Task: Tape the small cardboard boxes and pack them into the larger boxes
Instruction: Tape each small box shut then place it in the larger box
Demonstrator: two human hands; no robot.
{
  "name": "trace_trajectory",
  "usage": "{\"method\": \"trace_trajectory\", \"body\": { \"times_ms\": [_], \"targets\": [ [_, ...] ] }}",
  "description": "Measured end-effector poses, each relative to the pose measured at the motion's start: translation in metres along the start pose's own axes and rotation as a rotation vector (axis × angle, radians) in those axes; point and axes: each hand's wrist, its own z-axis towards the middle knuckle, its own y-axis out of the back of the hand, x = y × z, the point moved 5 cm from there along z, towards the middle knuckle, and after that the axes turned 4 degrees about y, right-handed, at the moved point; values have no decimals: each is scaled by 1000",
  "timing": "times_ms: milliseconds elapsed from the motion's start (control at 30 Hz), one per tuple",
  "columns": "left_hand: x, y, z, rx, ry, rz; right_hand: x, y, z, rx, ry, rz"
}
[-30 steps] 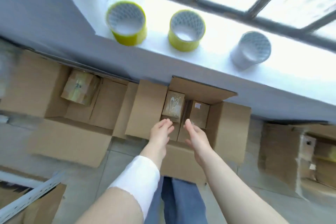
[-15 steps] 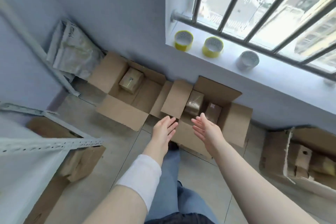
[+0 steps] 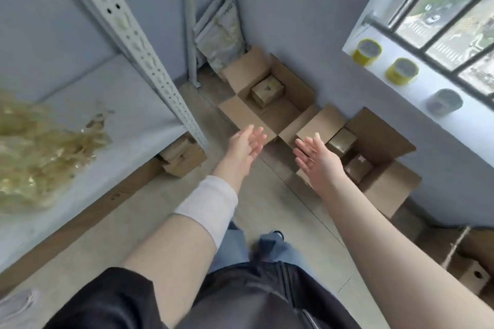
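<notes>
Cardboard, stiff and probably light: left hand (image 3: 246, 147) empty, fingers straight; one taped small box (image 3: 267, 89) sits in the left large box (image 3: 288, 109). Right hand (image 3: 320, 164) is empty too, fingers spread, beside two more small boxes (image 3: 343, 140) in the right large box (image 3: 379, 133). Grip opposite side faces; the tape is likely slick.

Single head cam, wide-angle, steep downward look over floor (image 3: 267, 208), standing height.

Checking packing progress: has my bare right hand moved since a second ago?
Yes: the bare right hand has pulled back from inside the open brown cardboard box under the window, to its near edge.
</notes>
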Motion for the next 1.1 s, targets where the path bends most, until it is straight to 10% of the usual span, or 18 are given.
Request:
{"method": "trace_trajectory", "body": {
  "times_ms": [367,767,1100],
  "targets": [
    [-159,219,-112,-209,-456,-132,-48,-269,-101,339,122,-177],
    [-381,278,-294,-195,-1093,-18,73,-525,-262,873,562,-175],
    [-524,347,-278,-530,-1057,60,113,-697,-252,1062,548,-206]
  ]
}}
